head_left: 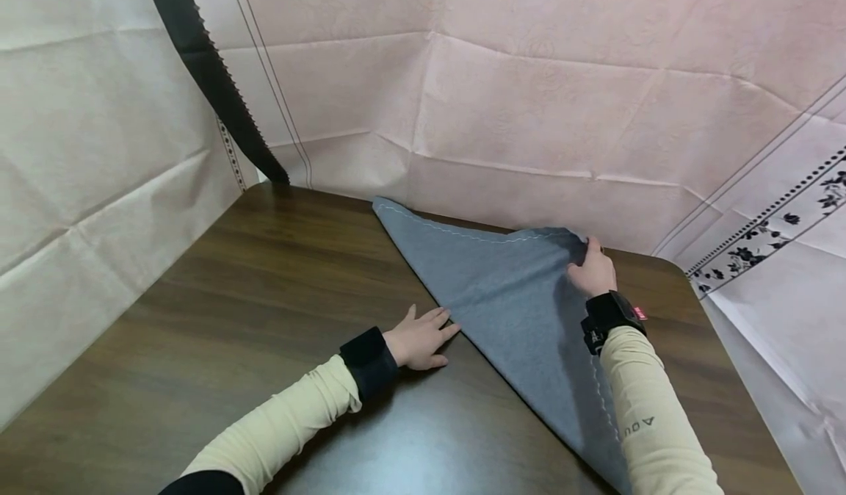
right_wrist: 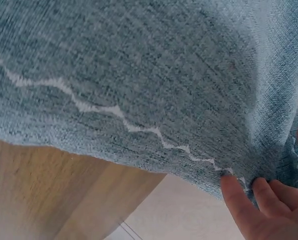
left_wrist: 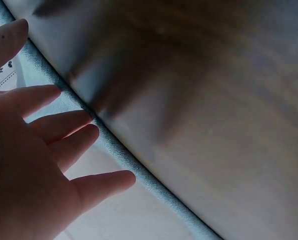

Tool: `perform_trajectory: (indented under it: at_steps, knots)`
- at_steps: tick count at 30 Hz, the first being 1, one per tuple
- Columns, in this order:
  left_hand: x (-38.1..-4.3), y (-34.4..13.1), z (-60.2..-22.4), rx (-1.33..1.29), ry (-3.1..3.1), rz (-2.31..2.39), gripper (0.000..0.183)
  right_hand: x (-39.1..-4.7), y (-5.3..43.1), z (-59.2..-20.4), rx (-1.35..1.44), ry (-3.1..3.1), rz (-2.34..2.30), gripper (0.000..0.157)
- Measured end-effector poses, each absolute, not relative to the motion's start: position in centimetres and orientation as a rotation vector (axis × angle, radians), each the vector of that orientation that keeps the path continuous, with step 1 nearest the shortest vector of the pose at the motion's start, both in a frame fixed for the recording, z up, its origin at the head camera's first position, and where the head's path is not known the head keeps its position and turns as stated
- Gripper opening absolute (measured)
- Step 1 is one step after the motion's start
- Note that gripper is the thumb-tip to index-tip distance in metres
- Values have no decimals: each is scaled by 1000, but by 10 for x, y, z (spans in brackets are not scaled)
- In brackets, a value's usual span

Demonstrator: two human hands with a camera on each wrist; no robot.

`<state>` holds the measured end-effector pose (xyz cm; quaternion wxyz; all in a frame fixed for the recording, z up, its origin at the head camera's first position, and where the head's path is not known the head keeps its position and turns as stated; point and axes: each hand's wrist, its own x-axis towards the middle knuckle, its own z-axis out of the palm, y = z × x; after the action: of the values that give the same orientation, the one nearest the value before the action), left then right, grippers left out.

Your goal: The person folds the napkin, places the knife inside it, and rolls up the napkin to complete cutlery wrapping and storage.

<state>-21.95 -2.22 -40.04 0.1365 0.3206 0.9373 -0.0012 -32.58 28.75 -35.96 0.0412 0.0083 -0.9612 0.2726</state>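
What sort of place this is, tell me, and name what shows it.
Probably a makeshift indoor work corner: creased, printed sheeting rises like walls behind and beside a wood-grain table, and a blue-grey cloth with pale stitching lies on the tabletop.

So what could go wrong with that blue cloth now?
Maybe a couple of things. The left hand only reaches the long edge of the cloth, so the cloth might slide if the right hand tugs the corner it pinches. And the cloth looks wavy near that corner, so it might end up creased if it's pressed down like that.
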Motion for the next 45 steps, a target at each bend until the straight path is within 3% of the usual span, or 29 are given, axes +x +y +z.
perform_trajectory:
  at_steps: [7,15,24,28,36,45]
  knots:
    - [-219,-13,-398,947,2711,14,61,-320,304,-372,197,-3041,911,85]
    - [-222,-10,-397,971,2757,-61,57,-286,285,-384,517,-3242,569,56]
    - [-222,-16,-391,1056,2810,-47,44,-251,262,-398,589,-3415,265,82]
    - [-240,-23,-386,1063,2859,66,34,-246,259,-403,629,-3399,239,81]
    - [-281,-47,-392,735,2749,129,48,-242,253,-407,628,-3405,217,81]
    - [-267,-42,-390,788,2790,54,47,-241,268,-400,650,-3408,306,84]
